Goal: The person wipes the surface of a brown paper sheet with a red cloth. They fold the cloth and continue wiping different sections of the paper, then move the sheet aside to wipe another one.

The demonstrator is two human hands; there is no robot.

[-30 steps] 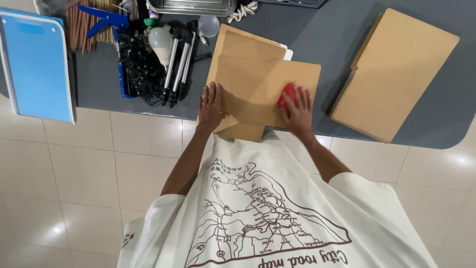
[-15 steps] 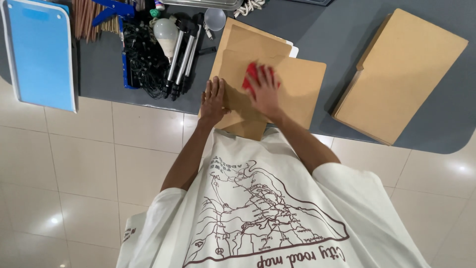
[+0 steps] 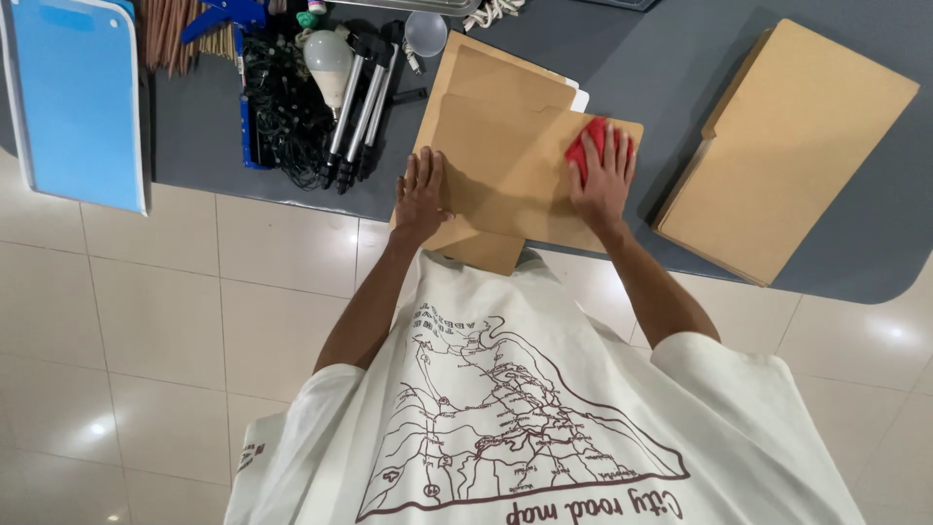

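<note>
Wiping is moving along: right hand (image 3: 603, 175) with the red cloth (image 3: 586, 146) is now sitting at the right end of the top brown folder (image 3: 505, 175), having been near the middle half a second ago and lower right before that. So it's sweeping back and forth across the folder on the grey table (image 3: 641, 68). Fingers are lying spread and flat, pressing the cloth down, not gripping it. Left hand (image 3: 421, 190) is staying put, fingers splayed, pinning the folder's left edge. Cloth is mostly hidden under the palm. Folder's near corner is overhanging the table edge, probably partly covered by the shirt (image 3: 525, 418).
</note>
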